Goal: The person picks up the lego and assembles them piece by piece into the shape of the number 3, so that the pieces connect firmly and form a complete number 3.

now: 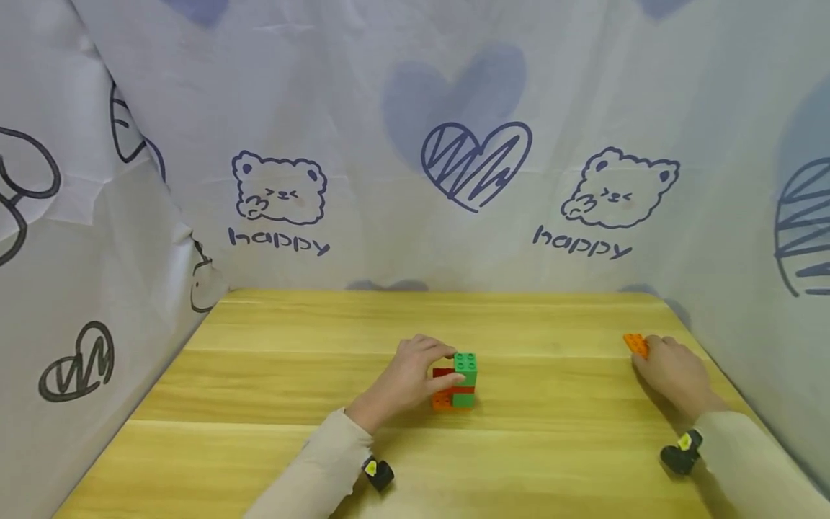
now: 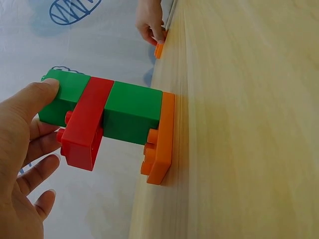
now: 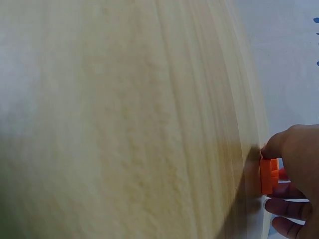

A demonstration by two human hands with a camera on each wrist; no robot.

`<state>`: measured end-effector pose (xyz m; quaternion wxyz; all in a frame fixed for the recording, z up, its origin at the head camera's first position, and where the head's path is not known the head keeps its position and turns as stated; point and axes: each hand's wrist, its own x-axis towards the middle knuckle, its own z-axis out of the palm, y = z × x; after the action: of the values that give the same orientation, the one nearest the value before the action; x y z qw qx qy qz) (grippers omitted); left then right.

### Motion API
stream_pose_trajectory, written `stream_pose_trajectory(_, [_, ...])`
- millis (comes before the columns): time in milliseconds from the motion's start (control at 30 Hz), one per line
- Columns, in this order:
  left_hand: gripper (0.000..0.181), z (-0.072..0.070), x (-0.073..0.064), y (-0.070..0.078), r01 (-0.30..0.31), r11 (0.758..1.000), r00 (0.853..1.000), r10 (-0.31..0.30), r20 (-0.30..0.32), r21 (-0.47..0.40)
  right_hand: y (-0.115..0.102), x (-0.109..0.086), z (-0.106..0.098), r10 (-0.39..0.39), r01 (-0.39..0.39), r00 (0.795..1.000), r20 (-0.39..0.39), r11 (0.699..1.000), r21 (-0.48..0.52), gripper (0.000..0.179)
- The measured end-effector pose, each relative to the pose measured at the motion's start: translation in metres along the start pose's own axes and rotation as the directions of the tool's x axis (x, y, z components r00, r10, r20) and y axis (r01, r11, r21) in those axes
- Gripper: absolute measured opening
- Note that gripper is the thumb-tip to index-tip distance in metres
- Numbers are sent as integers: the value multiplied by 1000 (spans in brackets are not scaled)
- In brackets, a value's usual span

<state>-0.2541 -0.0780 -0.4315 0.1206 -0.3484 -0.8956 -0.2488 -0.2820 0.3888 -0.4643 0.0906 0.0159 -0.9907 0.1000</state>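
Note:
My left hand (image 1: pixel 405 371) grips a small stack of toy building bricks at its top, thumb and index finger on either side of the upper green brick (image 2: pixel 70 94). Below that come a red brick (image 2: pixel 92 124) jutting to one side, a second green brick (image 2: pixel 132 112) and a flat orange brick (image 2: pixel 164 139) at the base, against the table. The stack stands upright near the table's middle. Far to the right, my right hand (image 1: pixel 674 371) pinches another flat orange brick (image 1: pixel 636 344) at the tabletop; its fingers partly hide that brick.
A yellowish wood-grain table (image 1: pixel 272 389) lies under both hands. White cloth (image 1: pixel 376 238) printed with hearts, bears and the word "happy" hangs behind it and along the sides. Each wrist carries a small black device, such as the left wrist's camera (image 1: pixel 380 473).

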Motion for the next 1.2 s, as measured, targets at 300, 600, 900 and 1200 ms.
stream_pose_trajectory(300, [47,-3,0,-1,-15,1000,1000,15,-12,-10,-1,3,0,-7,7,1000,-3,1000,-6,48])
stream_pose_trajectory(600, [47,-2,-1,-1,-6,1000,1000,6,-6,0,-7,1,-1,-51,50,998,-33,999,-15,42])
stream_pose_trajectory(900, [48,0,0,-2,-16,1000,1000,16,-11,0,-19,1,-8,-102,100,990,-94,995,-18,48])
stream_pose_trajectory(1200, [48,0,0,-3,-15,1000,1000,15,-19,-5,-33,4,-17,-141,146,983,-114,989,32,45])
